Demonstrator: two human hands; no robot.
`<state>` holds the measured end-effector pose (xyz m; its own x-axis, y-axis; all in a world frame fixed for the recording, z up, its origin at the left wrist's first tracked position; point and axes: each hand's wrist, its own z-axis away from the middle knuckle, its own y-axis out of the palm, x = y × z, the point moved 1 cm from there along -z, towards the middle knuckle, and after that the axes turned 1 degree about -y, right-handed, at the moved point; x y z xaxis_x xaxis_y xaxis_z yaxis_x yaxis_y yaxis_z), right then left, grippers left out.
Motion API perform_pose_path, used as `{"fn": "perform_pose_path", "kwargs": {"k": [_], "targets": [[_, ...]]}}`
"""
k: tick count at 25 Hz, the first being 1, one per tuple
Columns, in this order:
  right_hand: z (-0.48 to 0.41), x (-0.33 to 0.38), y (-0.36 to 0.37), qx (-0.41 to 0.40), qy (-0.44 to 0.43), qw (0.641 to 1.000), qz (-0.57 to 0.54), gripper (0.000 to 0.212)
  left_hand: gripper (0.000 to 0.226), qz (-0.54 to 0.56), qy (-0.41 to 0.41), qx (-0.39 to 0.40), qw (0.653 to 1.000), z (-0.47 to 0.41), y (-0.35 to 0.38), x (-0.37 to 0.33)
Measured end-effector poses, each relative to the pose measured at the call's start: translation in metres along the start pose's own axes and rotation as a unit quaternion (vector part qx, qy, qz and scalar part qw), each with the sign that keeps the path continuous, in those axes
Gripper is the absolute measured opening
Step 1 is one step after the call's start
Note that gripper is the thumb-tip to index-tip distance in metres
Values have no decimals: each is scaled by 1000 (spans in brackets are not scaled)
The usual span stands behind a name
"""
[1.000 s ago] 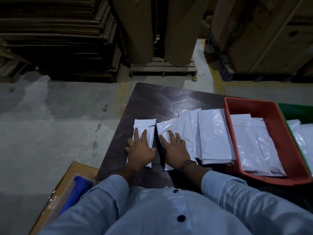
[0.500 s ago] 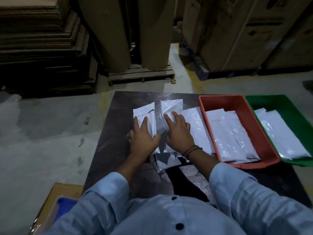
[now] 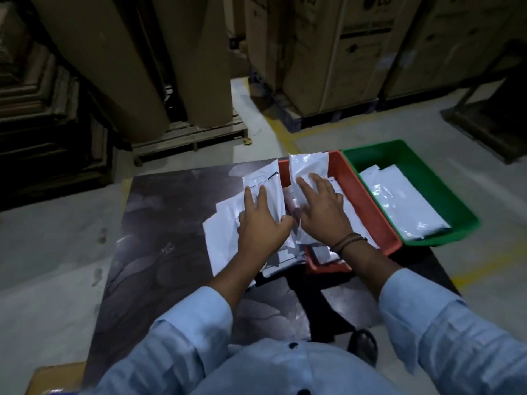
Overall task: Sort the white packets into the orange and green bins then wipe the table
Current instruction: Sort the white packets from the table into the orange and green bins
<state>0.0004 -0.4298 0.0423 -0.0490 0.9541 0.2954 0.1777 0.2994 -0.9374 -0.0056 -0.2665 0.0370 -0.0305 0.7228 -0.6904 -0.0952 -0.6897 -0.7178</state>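
Note:
My left hand (image 3: 261, 220) grips a white packet (image 3: 263, 181) with a torn-looking dark mark, held tilted above a pile of white packets (image 3: 219, 238) on the dark table (image 3: 159, 252). My right hand (image 3: 320, 206) holds a second white packet (image 3: 306, 166) up over the orange bin (image 3: 362, 201), whose contents it mostly hides. To the right of it stands the green bin (image 3: 410, 163) with white packets (image 3: 399, 203) lying flat inside.
The two bins sit side by side at the table's right edge. Large brown rolls (image 3: 137, 67) on a wooden pallet and cardboard boxes (image 3: 342, 52) stand behind the table. A cardboard box corner (image 3: 51, 377) shows at the lower left.
Both hands have lifted a packet each and carried them rightward; the right one has gone from over the table pile to above the orange bin. The view has swung right.

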Motion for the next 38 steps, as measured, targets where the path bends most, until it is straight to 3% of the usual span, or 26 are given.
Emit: {"fn": "perform_pose_path", "kwargs": {"k": [8,19,25,30,38], "targets": [[-2,-146,-50,11,21,1000,-7,69,89,-82,37,-4,996,-4,86,-113],[-5,-316,-94,84,-11,995,46,68,87,-105,-2,-22,994,-11,191,-243],[-18,-335,-87,118,-63,990,51,65,86,-126,-34,-30,991,-17,213,-261],[-20,-331,-65,213,-55,971,98,56,86,-147,-53,-17,988,-27,224,-260],[-22,-341,-71,184,-52,974,122,26,91,-171,-38,-49,983,-42,245,-267]]}}
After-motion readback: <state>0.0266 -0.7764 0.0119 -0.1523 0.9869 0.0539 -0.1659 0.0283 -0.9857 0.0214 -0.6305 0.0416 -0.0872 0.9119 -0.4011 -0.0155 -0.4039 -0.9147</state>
